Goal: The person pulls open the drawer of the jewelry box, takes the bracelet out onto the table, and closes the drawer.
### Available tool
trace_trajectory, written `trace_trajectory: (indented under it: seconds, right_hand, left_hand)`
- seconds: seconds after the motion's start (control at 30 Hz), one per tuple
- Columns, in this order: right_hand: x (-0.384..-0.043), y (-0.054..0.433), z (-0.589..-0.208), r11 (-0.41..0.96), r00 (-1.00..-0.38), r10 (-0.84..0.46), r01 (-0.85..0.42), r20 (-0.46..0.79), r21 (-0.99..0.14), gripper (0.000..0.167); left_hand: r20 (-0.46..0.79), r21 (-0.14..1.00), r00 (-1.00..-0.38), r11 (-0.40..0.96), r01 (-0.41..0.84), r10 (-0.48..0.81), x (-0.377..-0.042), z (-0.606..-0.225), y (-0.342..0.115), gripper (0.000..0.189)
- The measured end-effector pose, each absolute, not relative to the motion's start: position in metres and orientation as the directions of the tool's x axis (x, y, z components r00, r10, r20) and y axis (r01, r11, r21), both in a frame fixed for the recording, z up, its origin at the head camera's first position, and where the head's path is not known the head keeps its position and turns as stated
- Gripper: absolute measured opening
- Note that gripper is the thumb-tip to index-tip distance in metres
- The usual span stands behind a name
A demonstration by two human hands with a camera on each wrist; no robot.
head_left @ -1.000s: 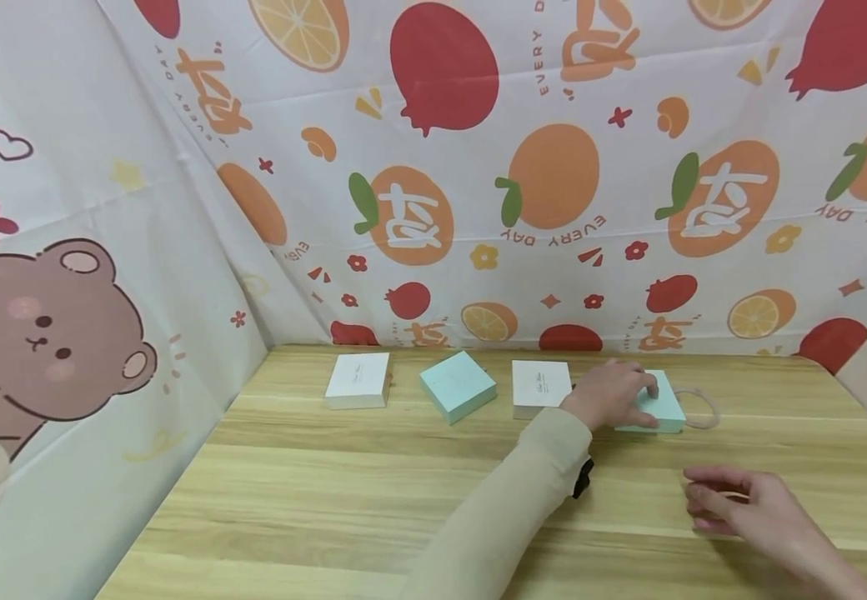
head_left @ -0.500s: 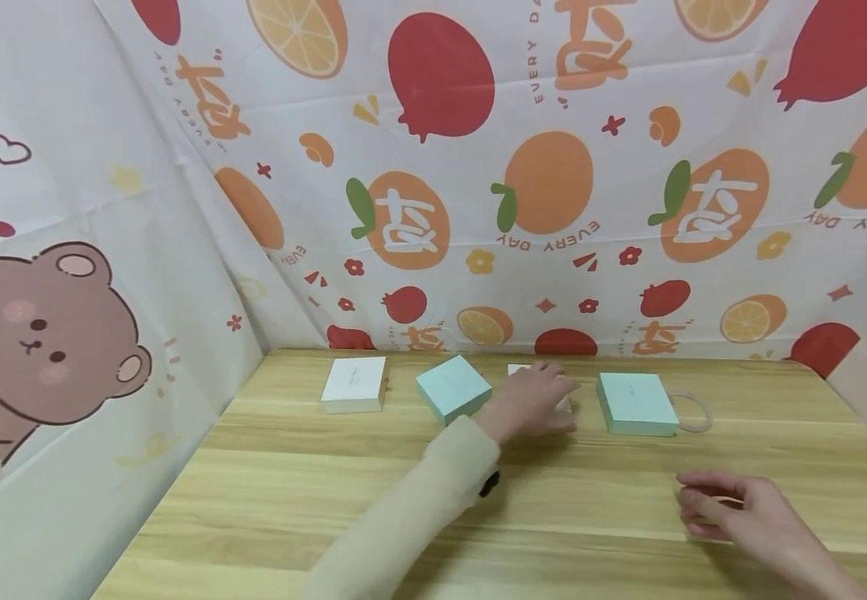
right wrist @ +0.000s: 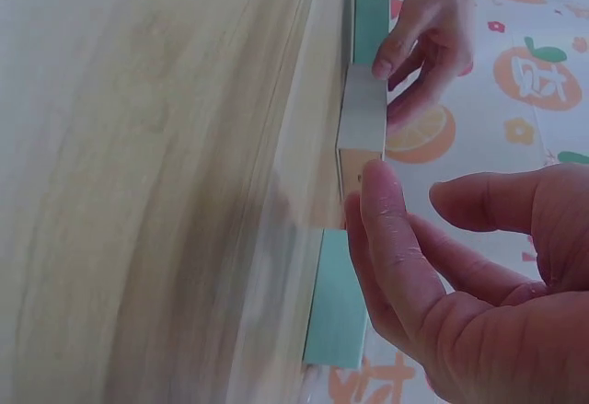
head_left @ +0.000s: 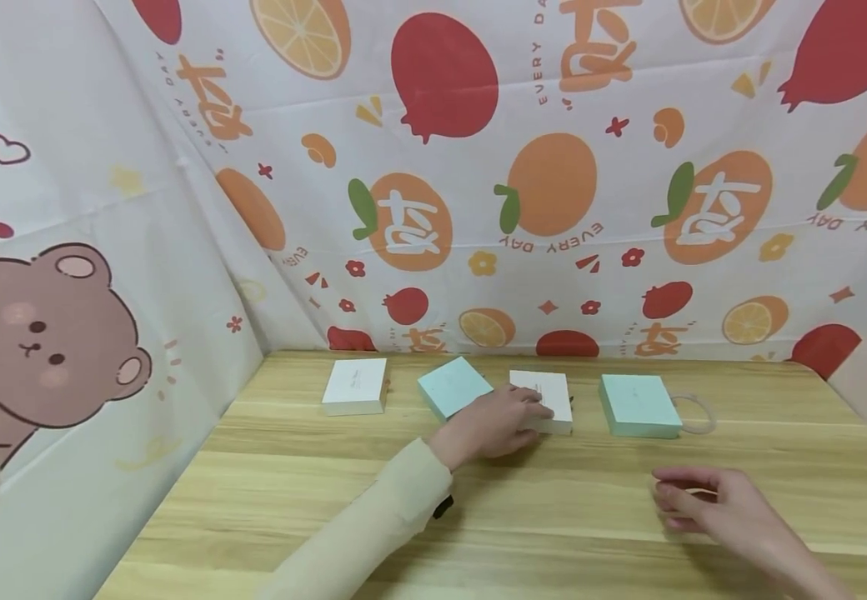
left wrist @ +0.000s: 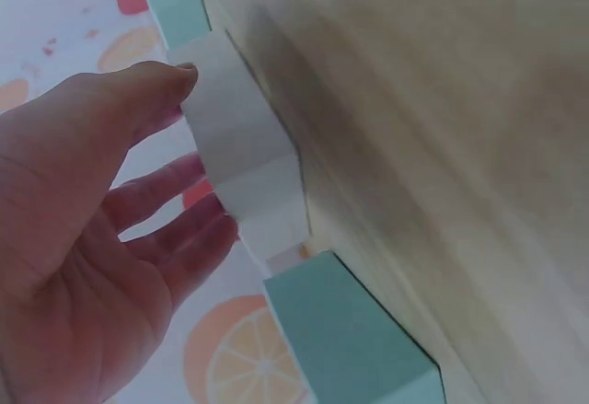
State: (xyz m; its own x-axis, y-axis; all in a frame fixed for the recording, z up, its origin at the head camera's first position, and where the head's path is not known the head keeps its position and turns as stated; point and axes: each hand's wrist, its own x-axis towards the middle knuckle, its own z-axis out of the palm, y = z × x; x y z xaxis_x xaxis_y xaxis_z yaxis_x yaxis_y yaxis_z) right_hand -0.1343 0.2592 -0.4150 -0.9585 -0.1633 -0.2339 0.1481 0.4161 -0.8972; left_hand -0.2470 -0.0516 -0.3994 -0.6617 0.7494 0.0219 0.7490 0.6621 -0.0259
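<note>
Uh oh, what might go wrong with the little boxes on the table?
A few little things, maybe. The left hand has its fingers over a white box, so it might push that box crooked. It's also close to the angled teal box, which it could bump. And a pale loop sticks out beside the rightmost teal box; a finger might snag it and, if it's attached, drag the box.

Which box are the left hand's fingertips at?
The white box between the two mint-green boxes: the left hand has its thumb and fingers at this one alone.
</note>
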Motion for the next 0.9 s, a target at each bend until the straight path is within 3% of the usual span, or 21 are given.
trace_trajectory:
  seconds: [0.2,0.33,0.53,0.7,0.9]
  right_hand:
    - [-0.133,0.254,-0.412,0.405,-0.956,-0.182,0.139,-0.229,-0.904,0.048]
    - [-0.131,0.248,-0.412,0.378,-0.954,-0.211,0.120,-0.212,-0.918,0.048]
    - [-0.128,0.237,-0.414,0.340,-0.946,-0.250,0.114,-0.206,-0.934,0.047]
    - [-0.128,0.232,-0.415,0.348,-0.950,-0.244,0.101,-0.194,-0.932,0.047]
    - [-0.130,0.222,-0.413,0.337,-0.943,-0.270,0.096,-0.194,-0.937,0.047]
  left_hand:
    - [0.049,-0.096,-0.596,0.597,0.796,0.802,-0.217,-0.392,-0.065,0.036]
    - [0.021,-0.051,-0.580,0.580,0.813,0.814,-0.186,-0.386,-0.081,0.036]
    - [0.036,0.153,-0.647,0.636,0.757,0.761,-0.167,-0.385,-0.104,0.044]
    - [0.078,0.232,-0.689,0.659,0.715,0.720,-0.180,-0.392,-0.107,0.063]
    - [0.044,0.296,-0.695,0.655,0.695,0.718,-0.190,-0.402,-0.104,0.063]
